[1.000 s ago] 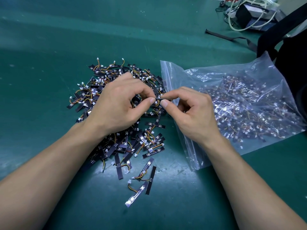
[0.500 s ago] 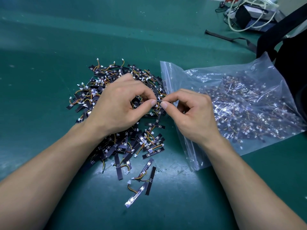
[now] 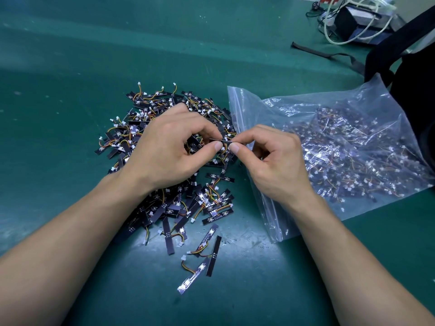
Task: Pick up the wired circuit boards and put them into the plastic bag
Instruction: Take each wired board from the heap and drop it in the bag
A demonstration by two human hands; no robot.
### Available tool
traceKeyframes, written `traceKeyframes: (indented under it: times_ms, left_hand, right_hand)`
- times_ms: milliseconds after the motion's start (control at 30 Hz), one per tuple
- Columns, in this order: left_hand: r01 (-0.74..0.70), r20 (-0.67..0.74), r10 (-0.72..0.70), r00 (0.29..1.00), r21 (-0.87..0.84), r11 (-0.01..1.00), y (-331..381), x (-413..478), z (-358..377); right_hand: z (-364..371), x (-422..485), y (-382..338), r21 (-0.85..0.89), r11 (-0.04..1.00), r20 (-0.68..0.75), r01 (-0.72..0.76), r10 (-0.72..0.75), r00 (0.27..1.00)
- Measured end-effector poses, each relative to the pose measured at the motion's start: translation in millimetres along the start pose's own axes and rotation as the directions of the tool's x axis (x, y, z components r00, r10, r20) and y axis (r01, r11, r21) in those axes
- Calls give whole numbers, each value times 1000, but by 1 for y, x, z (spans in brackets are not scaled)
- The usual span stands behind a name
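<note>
A heap of small black wired circuit boards (image 3: 150,107) with orange and yellow wires lies on the green table. My left hand (image 3: 169,151) and my right hand (image 3: 275,158) hover over the heap's right side, and both pinch one thin black board (image 3: 224,141) between thumb and forefinger, one at each end. To the right lies a clear zip plastic bag (image 3: 334,147) holding several more boards; its mouth edge faces the heap, just behind my right hand.
A few stray boards (image 3: 200,262) lie near the front of the heap. Black straps (image 3: 329,52) and a dark bag (image 3: 414,74) sit at the far right, with a box and white cables (image 3: 353,22) behind them. The green table (image 3: 70,55) stretches left.
Both hands stay almost in place over the heap. The fingertips closed together half a second ago and have drawn slightly apart again, so the thin board shows between them.
</note>
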State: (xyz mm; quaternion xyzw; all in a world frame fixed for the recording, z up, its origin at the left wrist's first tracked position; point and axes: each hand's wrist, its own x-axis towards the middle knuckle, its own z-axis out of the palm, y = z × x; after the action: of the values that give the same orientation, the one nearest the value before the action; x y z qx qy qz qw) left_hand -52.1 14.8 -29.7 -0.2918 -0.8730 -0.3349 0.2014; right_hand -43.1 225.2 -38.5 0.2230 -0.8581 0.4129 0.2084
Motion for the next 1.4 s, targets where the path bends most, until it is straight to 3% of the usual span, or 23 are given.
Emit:
traceKeyframes:
  times_ms: [567,800,1067,1167,1400]
  left_hand:
    - [0,-1,0,1000,-9,1000,0,0,-1]
    - [25,-8,-25,1000,26,999,0,1,-2]
    - [116,2,-116,993,79,990,-6,2,-4]
    - [120,8,-122,993,102,988,-6,2,-5]
    - [201,74,-208,975,92,975,4,11,-3]
  right_hand:
    - [-1,0,-1,3,1000,9,-18,18,1000]
    - [-6,1,1,103,979,-84,-174,183,980]
    - [-11,4,15,-181,927,-8,-330,334,943]
    - [-11,4,16,-140,918,-11,-370,372,928]
    - [-19,8,14,32,919,-190,-393,391,900]
